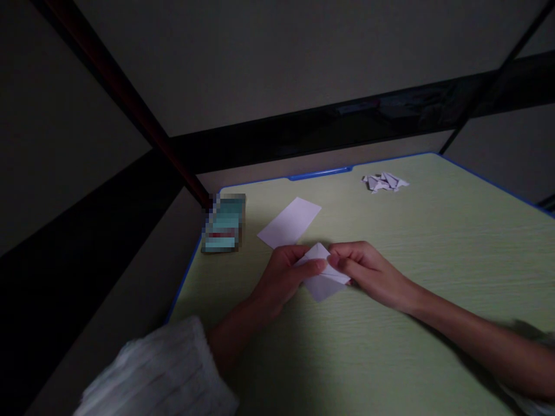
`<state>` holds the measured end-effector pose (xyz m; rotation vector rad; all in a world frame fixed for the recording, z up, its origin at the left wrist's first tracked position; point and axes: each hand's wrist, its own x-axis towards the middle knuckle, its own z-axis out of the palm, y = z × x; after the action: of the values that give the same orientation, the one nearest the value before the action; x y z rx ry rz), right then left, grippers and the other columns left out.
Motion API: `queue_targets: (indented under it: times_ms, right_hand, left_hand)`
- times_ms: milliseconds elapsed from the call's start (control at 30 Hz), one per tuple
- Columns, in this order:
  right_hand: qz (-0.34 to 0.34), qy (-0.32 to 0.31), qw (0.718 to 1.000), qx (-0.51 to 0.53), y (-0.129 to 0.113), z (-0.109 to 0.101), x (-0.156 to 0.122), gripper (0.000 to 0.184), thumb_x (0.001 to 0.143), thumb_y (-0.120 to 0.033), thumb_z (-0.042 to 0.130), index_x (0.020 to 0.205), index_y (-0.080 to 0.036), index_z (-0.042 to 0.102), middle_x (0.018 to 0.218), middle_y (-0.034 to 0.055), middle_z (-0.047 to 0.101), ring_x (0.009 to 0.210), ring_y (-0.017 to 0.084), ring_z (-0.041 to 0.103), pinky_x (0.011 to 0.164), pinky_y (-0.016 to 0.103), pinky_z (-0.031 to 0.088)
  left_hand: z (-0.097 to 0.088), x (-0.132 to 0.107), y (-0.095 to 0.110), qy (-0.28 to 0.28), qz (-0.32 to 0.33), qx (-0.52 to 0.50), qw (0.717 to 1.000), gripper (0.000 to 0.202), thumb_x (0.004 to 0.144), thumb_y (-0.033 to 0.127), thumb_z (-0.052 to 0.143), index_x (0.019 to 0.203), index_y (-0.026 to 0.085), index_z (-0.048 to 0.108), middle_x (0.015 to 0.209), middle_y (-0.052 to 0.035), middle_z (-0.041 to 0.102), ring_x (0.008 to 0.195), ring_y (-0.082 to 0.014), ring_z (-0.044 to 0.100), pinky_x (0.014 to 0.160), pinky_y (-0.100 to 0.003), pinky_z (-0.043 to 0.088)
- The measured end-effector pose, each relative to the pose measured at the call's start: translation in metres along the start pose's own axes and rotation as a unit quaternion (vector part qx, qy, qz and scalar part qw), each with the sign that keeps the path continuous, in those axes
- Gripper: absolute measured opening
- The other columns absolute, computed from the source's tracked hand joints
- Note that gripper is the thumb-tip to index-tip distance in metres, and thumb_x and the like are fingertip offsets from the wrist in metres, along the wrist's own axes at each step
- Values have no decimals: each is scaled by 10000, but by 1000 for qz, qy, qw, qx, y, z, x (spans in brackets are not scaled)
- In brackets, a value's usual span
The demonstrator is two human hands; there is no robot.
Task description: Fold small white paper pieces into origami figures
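Observation:
A small white piece of folded paper [321, 284] lies at the middle of the green table [433, 248], partly raised off it. My left hand [284, 274] pinches its left side with thumb and fingers closed. My right hand [362, 267] grips its right side, fingers curled over the fold. Both hands meet at the paper's top point. A flat white paper slip [289, 222] lies just behind the hands.
A pile of several folded white paper pieces [385, 182] sits near the table's far edge. A teal box [223, 222], blurred out, lies at the far left corner. The table has a blue rim [321, 171]. Dark walls and beams surround it.

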<state>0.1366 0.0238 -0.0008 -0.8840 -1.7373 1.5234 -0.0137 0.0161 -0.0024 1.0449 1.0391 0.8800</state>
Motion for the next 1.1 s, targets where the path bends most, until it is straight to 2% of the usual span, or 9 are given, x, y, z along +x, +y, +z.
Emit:
queue_targets:
  times_ms: [100, 200, 300, 433, 533, 733, 833, 1100]
  right_hand:
    - [-9, 10, 1000, 0, 0, 1, -2, 298, 785, -327, 389, 531, -173, 370, 484, -64, 295, 424, 54, 255, 387, 193, 204]
    - [-7, 7, 1000, 7, 1, 1, -3, 312, 787, -350, 390, 532, -173, 363, 484, -61, 303, 429, 55, 265, 389, 192, 206]
    - [-7, 17, 1000, 21, 1, 1, -1, 284, 779, -333, 417, 550, -168, 385, 490, -58, 324, 438, 58, 292, 401, 192, 225]
    - [-55, 102, 993, 35, 0, 2, 0, 128, 719, -255, 531, 686, -164, 447, 531, -57, 378, 469, 63, 346, 428, 189, 277]
    - [-72, 121, 990, 19, 0, 2, 0, 93, 722, -224, 541, 734, -158, 477, 544, -53, 400, 471, 58, 356, 423, 181, 294]
    - [-102, 152, 983, -16, 2, 0, 1, 76, 697, -183, 584, 724, -152, 520, 607, -21, 486, 547, 77, 448, 501, 204, 378]
    - [-93, 133, 986, -31, 2, 0, 1, 44, 717, -180, 559, 700, -146, 536, 621, -8, 507, 568, 85, 466, 526, 215, 391]
    - [-34, 148, 988, -16, 1, -1, 2, 93, 680, -223, 590, 697, -141, 550, 570, -16, 529, 510, 85, 478, 481, 211, 394]
  left_hand:
    - [1, 1, 0, -20, 3, -18, 1000, 243, 560, 328, 658, 620, 100, 598, 551, 16, 519, 492, -59, 393, 486, -194, 266]
    - [0, 2, 2, -7, 15, -9, 1000, 261, 579, 359, 629, 602, 103, 584, 532, 18, 496, 488, -62, 382, 482, -195, 260]
    - [0, 1, 4, 19, 41, 62, 997, 263, 607, 364, 598, 561, 109, 549, 491, 36, 438, 476, -62, 349, 468, -197, 242]
    - [0, -2, 6, 21, 92, 183, 978, 266, 660, 339, 541, 519, 116, 505, 468, 50, 364, 476, -63, 310, 456, -200, 224]
    - [1, -4, 6, 28, 119, 250, 960, 252, 683, 307, 508, 512, 123, 489, 482, 51, 346, 487, -67, 304, 455, -202, 223]
    - [3, -3, 5, 40, 129, 269, 954, 259, 699, 305, 488, 506, 134, 465, 483, 53, 335, 484, -68, 298, 445, -200, 223]
    - [3, -3, 4, 39, 126, 276, 952, 249, 702, 302, 483, 521, 131, 480, 488, 50, 355, 488, -70, 311, 450, -202, 233]
    - [2, -3, 2, 51, 138, 307, 940, 259, 714, 296, 472, 508, 138, 464, 488, 51, 344, 491, -74, 319, 457, -206, 231]
